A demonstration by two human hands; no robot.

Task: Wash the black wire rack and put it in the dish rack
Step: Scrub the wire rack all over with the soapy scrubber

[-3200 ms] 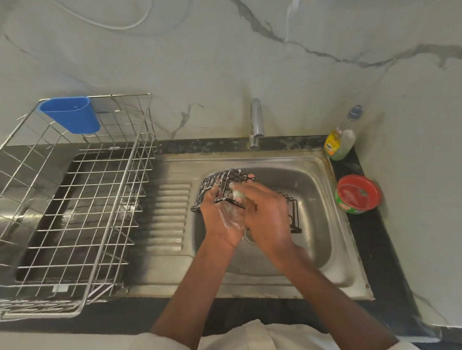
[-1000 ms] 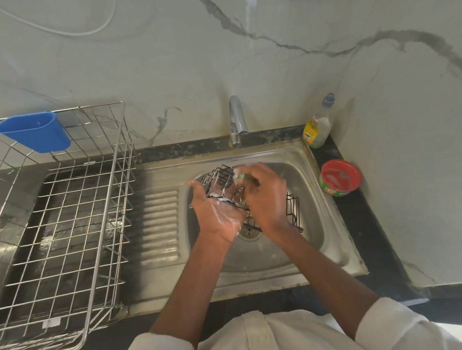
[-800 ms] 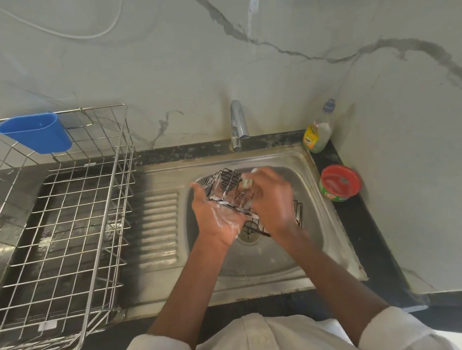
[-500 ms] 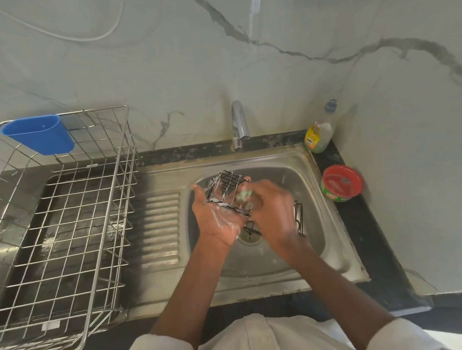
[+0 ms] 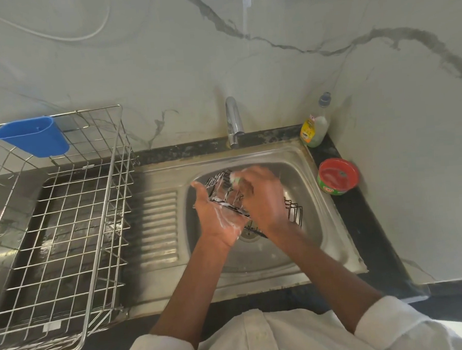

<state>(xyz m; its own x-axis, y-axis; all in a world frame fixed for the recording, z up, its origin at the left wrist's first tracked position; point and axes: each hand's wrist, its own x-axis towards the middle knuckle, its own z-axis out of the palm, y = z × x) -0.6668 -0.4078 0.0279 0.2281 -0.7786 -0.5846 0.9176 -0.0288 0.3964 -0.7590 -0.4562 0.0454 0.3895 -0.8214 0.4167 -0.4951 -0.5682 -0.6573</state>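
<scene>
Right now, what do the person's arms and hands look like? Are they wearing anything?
Both forearms are bare, with white sleeves rolled up near the elbows. The left hand has white soapy foam streaked across it. The right hand looks blurred. No gloves, rings or watch show.

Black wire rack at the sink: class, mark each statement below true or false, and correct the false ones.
1. The black wire rack is over the sink basin. True.
2. The dish rack already holds the black wire rack. False: the wire rack is at the sink, in the hands.
3. The left hand is soapy. True.
4. The red-lidded tub stands left of the sink. False: it stands to the right.
5. A blue cup hangs on the dish rack. True.
6. The right hand rests on the tap. False: it is at the wire rack.
</scene>
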